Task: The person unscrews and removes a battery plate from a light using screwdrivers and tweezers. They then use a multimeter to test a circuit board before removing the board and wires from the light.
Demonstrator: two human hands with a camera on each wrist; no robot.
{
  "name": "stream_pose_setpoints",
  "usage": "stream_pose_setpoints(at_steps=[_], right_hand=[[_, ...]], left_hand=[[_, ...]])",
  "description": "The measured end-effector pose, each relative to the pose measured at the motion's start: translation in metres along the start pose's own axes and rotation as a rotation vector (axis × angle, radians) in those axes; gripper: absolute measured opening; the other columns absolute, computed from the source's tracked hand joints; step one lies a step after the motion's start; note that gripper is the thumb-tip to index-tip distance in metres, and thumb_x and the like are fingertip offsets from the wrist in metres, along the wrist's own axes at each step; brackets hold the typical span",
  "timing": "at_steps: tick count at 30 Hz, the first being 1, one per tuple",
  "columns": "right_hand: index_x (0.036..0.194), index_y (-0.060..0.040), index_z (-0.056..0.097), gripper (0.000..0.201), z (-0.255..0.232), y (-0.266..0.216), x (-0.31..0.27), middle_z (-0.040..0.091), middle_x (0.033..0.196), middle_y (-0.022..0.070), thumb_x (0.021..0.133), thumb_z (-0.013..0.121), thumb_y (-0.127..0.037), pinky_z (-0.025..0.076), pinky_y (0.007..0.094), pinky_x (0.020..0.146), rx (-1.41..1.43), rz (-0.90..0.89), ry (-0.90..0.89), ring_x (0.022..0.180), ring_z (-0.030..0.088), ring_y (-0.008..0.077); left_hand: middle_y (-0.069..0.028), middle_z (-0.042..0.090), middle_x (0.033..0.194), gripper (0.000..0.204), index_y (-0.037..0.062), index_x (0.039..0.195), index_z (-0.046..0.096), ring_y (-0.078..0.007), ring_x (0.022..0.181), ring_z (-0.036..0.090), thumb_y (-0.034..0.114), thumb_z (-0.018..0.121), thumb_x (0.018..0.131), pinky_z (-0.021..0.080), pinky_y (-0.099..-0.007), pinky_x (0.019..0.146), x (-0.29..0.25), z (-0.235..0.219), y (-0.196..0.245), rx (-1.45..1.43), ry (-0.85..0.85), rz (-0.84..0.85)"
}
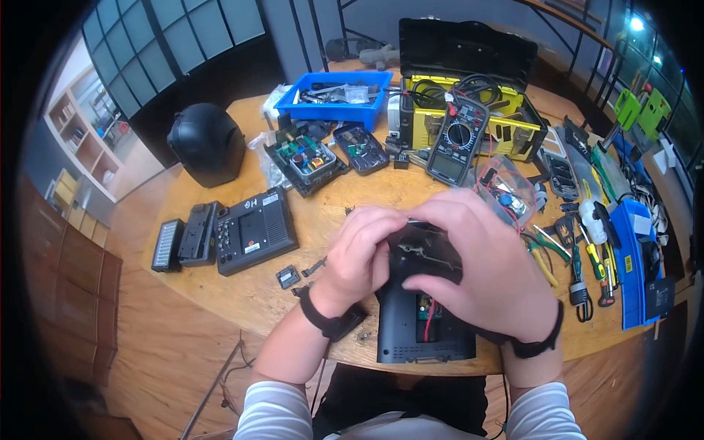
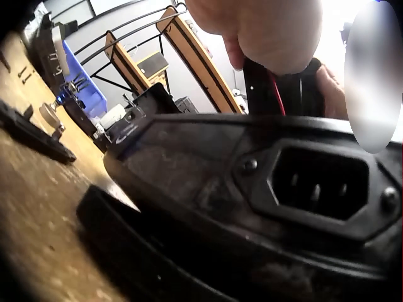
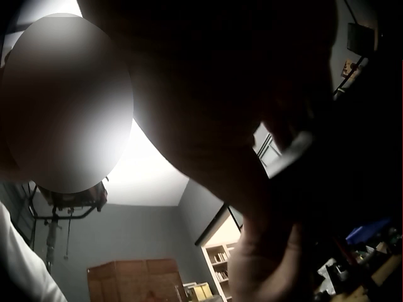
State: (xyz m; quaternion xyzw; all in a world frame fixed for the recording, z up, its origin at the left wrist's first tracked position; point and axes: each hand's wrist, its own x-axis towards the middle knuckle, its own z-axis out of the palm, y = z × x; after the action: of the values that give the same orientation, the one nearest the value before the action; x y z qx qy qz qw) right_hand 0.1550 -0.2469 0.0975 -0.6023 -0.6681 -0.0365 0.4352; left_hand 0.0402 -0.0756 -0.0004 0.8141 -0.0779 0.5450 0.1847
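A black device housing lies at the table's near edge. Through its opening show a green circuit board and a red wire. Over its far end, a black cover piece is tilted up. My right hand grips this cover between thumb and fingers. With its fingers curled at the cover's left edge, my left hand pinches it. In the left wrist view, a three-pin power socket sits in the housing's end, with part of a hand above. The right wrist view is mostly dark.
A multimeter leans on a yellow toolbox beyond my hands. To the left lie a black panel device and a small square part. A blue tray stands behind; pliers and screwdrivers lie right.
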Motion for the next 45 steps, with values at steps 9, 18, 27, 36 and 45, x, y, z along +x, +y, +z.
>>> stream_pose_setpoints(at_steps=[9,18,27,36,45], right_hand=[[0.131,-0.0067,0.055,0.065,-0.053,-0.001,-0.02,0.061,0.12,0.0165,0.077,0.087,-0.024,0.051,0.0463,0.095,-0.025,0.228,-0.492,0.111,0.063,0.0412],[0.106,-0.0077,0.067,0.046,-0.055,-0.019,-0.025,0.065,0.119,0.0128,0.064,0.084,-0.013,0.056,0.0401,0.085,-0.122,0.217,-0.341,0.103,0.068,0.0345],[0.094,-0.007,0.073,0.037,-0.052,-0.024,-0.026,0.071,0.103,0.0101,0.059,0.084,-0.016,0.058,0.04,0.081,-0.147,0.176,-0.188,0.094,0.071,0.0307],[0.094,-0.0053,0.073,0.039,-0.041,-0.02,-0.028,0.071,0.099,0.0121,0.06,0.085,-0.019,0.058,0.0404,0.078,-0.163,0.099,-0.087,0.088,0.071,0.0315],[0.099,-0.0058,0.074,0.045,-0.038,-0.025,-0.028,0.068,0.101,0.0115,0.057,0.087,-0.019,0.058,0.0407,0.075,-0.176,0.077,-0.166,0.088,0.069,0.0321]], left_hand=[[-0.0206,0.058,0.118,0.048,-0.0002,0.122,0.047,-0.0323,0.108,0.068,0.011,0.079,0.089,0.058,-0.045,0.098,-0.025,0.018,0.002,-0.35,0.083,-0.25],[-0.025,0.057,0.124,0.043,-0.0004,0.121,0.045,-0.0396,0.117,0.067,0.001,0.075,0.091,0.058,-0.0482,0.101,-0.031,0.027,-0.01,-0.642,0.123,-0.286],[-0.0251,0.06,0.123,0.044,-0.0037,0.123,0.05,-0.0368,0.113,0.069,0.002,0.077,0.089,0.059,-0.0452,0.098,-0.029,0.022,-0.01,-0.627,0.073,-0.296],[-0.0231,0.065,0.123,0.049,-0.0054,0.124,0.055,-0.0324,0.114,0.069,0.004,0.083,0.084,0.058,-0.0423,0.098,-0.031,0.02,-0.006,-0.645,0.066,-0.429],[-0.0206,0.068,0.124,0.049,-0.0045,0.125,0.058,-0.0275,0.114,0.07,0.004,0.083,0.084,0.057,-0.0393,0.1,-0.031,0.02,-0.004,-0.732,0.094,-0.544]])
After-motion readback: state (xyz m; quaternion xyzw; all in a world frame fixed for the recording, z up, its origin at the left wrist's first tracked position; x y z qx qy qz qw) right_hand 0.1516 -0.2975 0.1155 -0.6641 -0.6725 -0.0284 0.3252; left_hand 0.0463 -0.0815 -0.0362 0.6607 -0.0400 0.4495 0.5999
